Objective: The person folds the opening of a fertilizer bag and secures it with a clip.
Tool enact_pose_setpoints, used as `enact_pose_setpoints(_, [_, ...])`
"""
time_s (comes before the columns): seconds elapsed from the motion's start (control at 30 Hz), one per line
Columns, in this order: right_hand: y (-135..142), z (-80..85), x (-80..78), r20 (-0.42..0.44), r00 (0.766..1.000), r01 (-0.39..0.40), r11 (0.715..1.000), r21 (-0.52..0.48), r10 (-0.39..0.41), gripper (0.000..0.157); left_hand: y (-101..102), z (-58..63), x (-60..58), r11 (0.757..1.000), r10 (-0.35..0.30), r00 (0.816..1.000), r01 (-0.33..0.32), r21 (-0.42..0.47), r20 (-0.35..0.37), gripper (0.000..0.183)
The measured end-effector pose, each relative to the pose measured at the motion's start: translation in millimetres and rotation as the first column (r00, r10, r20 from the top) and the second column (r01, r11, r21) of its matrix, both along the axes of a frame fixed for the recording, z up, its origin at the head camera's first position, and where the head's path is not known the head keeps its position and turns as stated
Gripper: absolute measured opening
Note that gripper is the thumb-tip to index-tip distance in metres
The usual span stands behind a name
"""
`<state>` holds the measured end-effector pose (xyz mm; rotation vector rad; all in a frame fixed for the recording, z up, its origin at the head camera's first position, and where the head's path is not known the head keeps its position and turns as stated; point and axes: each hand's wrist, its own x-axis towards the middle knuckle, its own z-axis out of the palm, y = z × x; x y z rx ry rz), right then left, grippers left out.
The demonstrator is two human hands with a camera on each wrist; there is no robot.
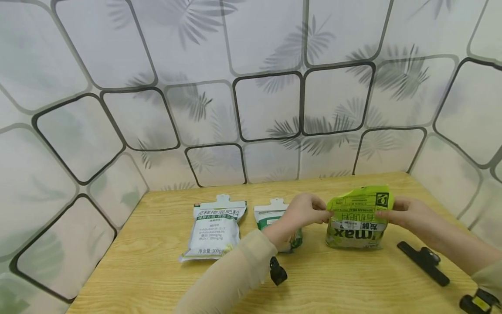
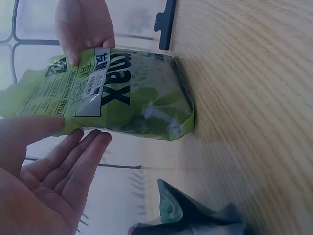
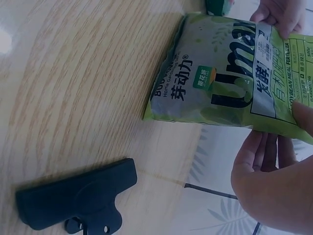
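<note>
A green and grey fertilizer bag (image 1: 354,235) stands upright on the table, its upper part held from both sides. My left hand (image 1: 303,214) pinches the bag's left edge between thumb and fingers, which the left wrist view shows closely. At the opposite edge my right hand (image 1: 405,213) pinches the bag, thumb in front and fingers behind. A black clip (image 1: 423,263) lies on the wood just right of the bag, below my right hand; it also shows in the right wrist view, with its flat bar (image 3: 78,193) towards the bag's side.
Left of my left hand lies a white fertilizer bag (image 1: 213,231) with a white clip (image 1: 223,201) on its top. A smaller green and white bag (image 1: 264,216), also clipped, is partly hidden behind my left forearm. Patterned walls (image 1: 270,109) enclose the wooden table (image 1: 157,261).
</note>
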<state>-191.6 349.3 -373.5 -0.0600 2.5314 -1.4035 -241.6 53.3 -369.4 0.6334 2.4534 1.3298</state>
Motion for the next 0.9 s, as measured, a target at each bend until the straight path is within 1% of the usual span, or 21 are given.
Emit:
enact_pose_setpoints(0.23, [-1, 1.9, -0.4, -0.010, 1.000, -0.008, 1.000, -0.001, 0.008, 0.063, -3, 1.6, -2.8, 0.998, -0.031, 0.995, 0.026, -0.050, -0.098, 0.012])
enact_pose_setpoints(0.37, [-1, 4.1, -0.7, -0.018, 1.000, -0.014, 1.000, -0.005, 0.014, 0.061, -2, 2.7, -3.1, 0.997, -0.015, 0.993, 0.005, -0.082, -0.120, 0.014])
enact_pose_setpoints(0.5, [-1, 6.9, -0.7, -0.002, 1.000, -0.007, 1.000, -0.005, 0.007, 0.061, -2, 4.2, -2.5, 0.995, 0.003, 0.991, -0.016, -0.096, -0.134, 0.021])
enact_pose_setpoints(0.67, [-2, 7.8, -1.7, 0.001, 1.000, 0.011, 1.000, -0.001, -0.011, 0.060, -1, 7.8, -0.3, 0.998, -0.001, 0.990, -0.008, -0.066, -0.138, 0.024])
enact_pose_setpoints(0.8, [-1, 7.4, -1.9, -0.011, 1.000, 0.015, 1.000, 0.001, -0.015, 0.062, 0, 10.7, 2.0, 1.000, 0.000, 0.993, -0.001, -0.004, -0.120, 0.020])
enact_pose_setpoints(0.9, [-2, 6.0, -1.7, -0.038, 0.999, 0.017, 1.000, -0.001, -0.017, 0.064, 1, 13.1, 3.6, 0.999, 0.005, 0.994, -0.001, 0.034, -0.111, 0.019])
